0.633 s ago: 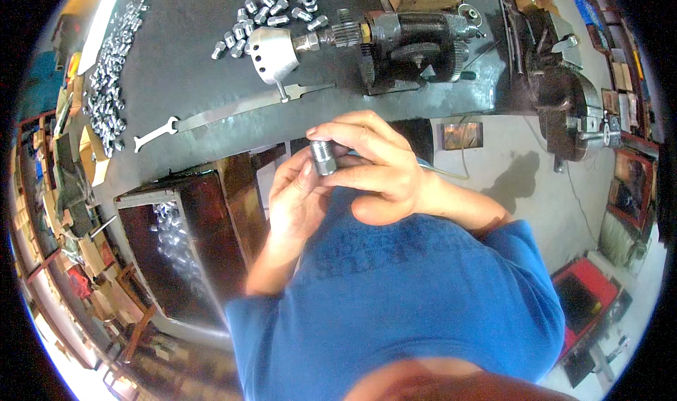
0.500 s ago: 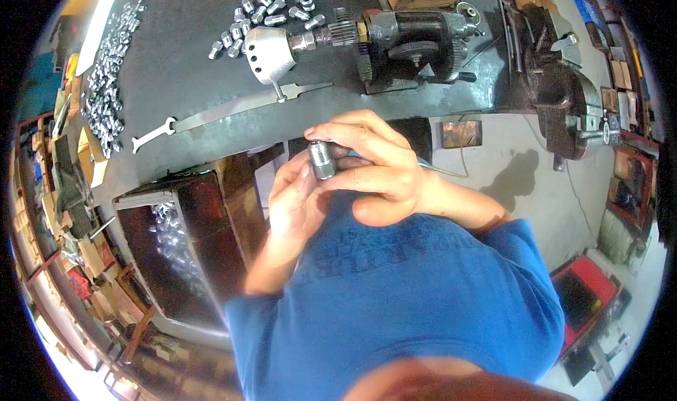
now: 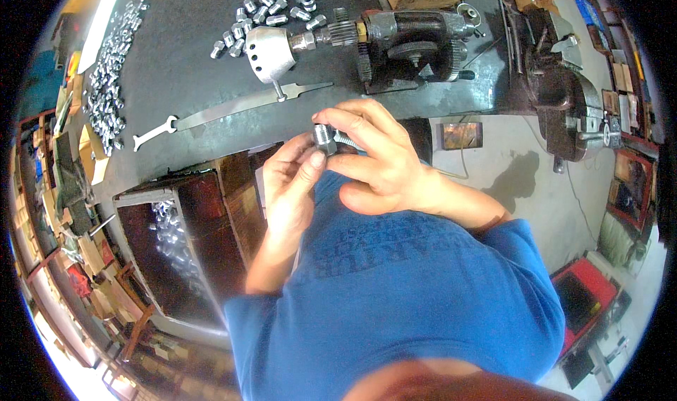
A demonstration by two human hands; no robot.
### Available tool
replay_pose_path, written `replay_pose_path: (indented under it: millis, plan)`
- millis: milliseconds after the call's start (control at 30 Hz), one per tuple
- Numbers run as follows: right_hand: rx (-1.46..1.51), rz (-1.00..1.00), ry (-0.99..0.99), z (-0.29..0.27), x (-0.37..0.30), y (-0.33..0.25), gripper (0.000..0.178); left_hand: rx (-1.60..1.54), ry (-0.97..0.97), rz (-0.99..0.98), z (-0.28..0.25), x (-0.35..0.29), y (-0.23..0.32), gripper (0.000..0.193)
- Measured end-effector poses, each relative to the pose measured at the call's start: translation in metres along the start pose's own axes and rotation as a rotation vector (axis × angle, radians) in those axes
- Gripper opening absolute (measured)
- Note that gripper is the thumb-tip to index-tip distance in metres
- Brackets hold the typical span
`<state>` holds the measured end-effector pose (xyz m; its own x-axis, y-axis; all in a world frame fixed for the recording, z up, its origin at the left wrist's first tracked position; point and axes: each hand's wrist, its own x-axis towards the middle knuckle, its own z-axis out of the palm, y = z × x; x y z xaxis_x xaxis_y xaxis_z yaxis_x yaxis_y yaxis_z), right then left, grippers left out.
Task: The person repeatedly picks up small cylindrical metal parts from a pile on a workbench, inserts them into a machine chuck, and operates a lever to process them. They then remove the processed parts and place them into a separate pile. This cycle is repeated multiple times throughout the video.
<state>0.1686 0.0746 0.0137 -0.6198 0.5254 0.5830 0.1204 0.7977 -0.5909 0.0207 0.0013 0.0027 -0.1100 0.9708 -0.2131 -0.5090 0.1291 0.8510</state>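
Note:
A short steel threaded fitting (image 3: 324,138), with a hex part at its lower end, is held before my chest, over the bench's near edge. My left hand (image 3: 290,179) pinches its hex part from the left, thumb in front. My right hand (image 3: 384,158) has its forefinger at the fitting's threaded top and other fingers curled close to its right side. Between those fingers a second bright ridged piece (image 3: 346,141) shows, like a screw thread; most of it is hidden.
On the dark bench lie an open-end wrench (image 3: 154,133), a flat file (image 3: 236,108), a geared machine (image 3: 405,45) with a drilled round head, and piles of metal fittings (image 3: 109,83). A bench vise (image 3: 568,112) stands right. Below left, a bin (image 3: 180,242) holds more fittings.
Both hands have risen slightly with the fitting, which has tilted. The ridged piece between the right fingers has come into sight. Things on the bench stay put.

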Motion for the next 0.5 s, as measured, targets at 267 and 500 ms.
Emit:
replay_pose_path:
  millis: [267,500]
  plan:
    - [0.1,0.006,0.025,-0.003,0.001,0.001,0.03,-0.238,-0.11,-0.03,-0.007,0.012,0.002,0.033]
    - [0.055,0.166,-0.04,-0.033,-0.036,0.011,0.033,0.1,0.087,0.206,-0.04,0.031,0.02,0.027]
